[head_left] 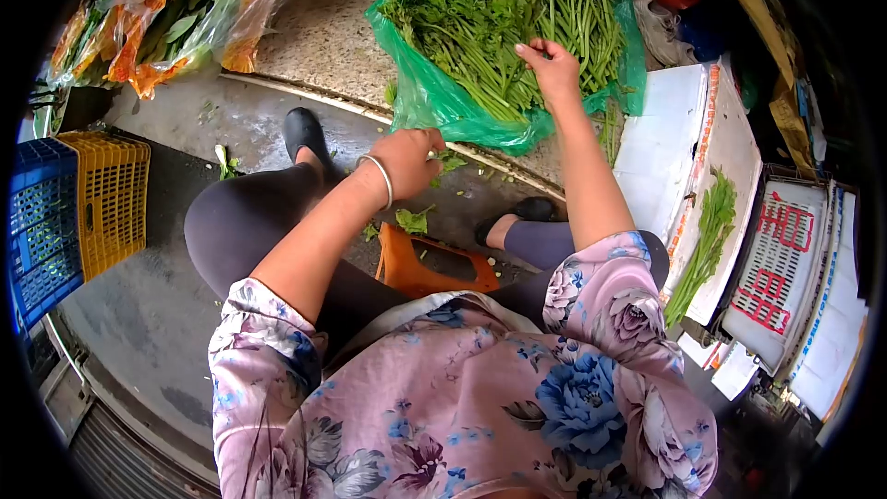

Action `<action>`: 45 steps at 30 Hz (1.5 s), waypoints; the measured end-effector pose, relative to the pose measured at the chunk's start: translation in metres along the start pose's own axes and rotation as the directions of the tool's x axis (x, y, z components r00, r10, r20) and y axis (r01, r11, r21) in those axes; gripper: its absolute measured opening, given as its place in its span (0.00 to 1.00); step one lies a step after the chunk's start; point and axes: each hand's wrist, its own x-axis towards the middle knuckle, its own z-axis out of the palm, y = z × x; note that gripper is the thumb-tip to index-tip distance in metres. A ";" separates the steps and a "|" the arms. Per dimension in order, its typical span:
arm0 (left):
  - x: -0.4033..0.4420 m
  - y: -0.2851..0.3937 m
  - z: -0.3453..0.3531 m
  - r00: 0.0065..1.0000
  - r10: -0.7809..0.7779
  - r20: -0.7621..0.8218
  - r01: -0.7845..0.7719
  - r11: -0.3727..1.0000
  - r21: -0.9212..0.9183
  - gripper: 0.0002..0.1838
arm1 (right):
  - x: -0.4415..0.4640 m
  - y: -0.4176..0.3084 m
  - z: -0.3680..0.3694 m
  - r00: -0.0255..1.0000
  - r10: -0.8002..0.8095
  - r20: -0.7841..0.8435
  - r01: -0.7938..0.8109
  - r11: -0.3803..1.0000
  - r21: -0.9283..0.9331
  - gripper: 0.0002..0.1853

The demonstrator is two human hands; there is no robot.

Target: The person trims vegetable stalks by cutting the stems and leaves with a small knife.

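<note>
A heap of leafy green stems [480, 14] lies on an opened green plastic bag [420, 97] at the top of the view. Over the stems is my right hand [552, 66], its fingers bent and the thumb and fingertips slightly apart, with nothing seen between them. My left hand [407, 163], with a bangle at the wrist, is closed near the bag's lower left edge. Whatever its curled fingers hold, if anything, is hidden. Small loose leaves [414, 220] lie on the ground below it.
Blue and yellow crates [113, 199] stand at the left. Leaves in orange-and-clear plastic bags [189, 18] are at the upper left. An orange stool [434, 263] is between my legs. On the right, a bunch of greens [711, 236] rests on a white box [658, 152].
</note>
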 end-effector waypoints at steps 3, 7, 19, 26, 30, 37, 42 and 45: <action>0.004 0.010 -0.004 0.988 -0.019 -0.153 -0.020 0.969 -0.247 0.19 | -0.031 -0.044 -0.005 0.997 0.064 0.036 -0.070 0.977 0.200 0.12; 0.017 0.016 0.008 0.845 0.021 -0.535 -0.361 0.759 -0.542 0.21 | -0.084 -0.061 0.014 0.958 0.174 0.226 -0.254 0.882 0.397 0.14; -0.012 0.003 -0.001 0.987 -0.158 0.007 0.025 0.109 -0.994 0.06 | -0.145 -0.034 0.050 0.900 0.361 0.244 -0.435 0.703 0.562 0.12; -0.028 -0.021 0.001 0.959 -0.282 0.037 0.111 0.251 -0.962 0.07 | -0.170 -0.014 0.051 0.891 0.277 0.359 -0.452 0.608 0.653 0.20; -0.041 -0.031 0.002 0.944 -0.299 0.139 0.244 0.348 -0.905 0.08 | -0.176 -0.005 0.059 0.867 0.273 0.416 -0.490 0.614 0.618 0.21; -0.053 -0.046 0.006 0.934 -0.258 0.248 0.335 0.385 -0.860 0.07 | -0.176 0.012 0.068 0.760 0.377 0.529 -0.647 0.518 0.559 0.17; -0.057 -0.051 0.005 0.920 -0.288 0.267 0.360 0.348 -0.866 0.06 | -0.200 0.046 0.059 0.586 0.583 0.563 -0.806 0.490 0.331 0.16; -0.057 -0.046 0.001 0.923 -0.285 0.257 0.326 0.226 -0.918 0.06 | -0.216 0.069 0.058 0.460 0.722 0.517 -0.879 0.452 0.151 0.12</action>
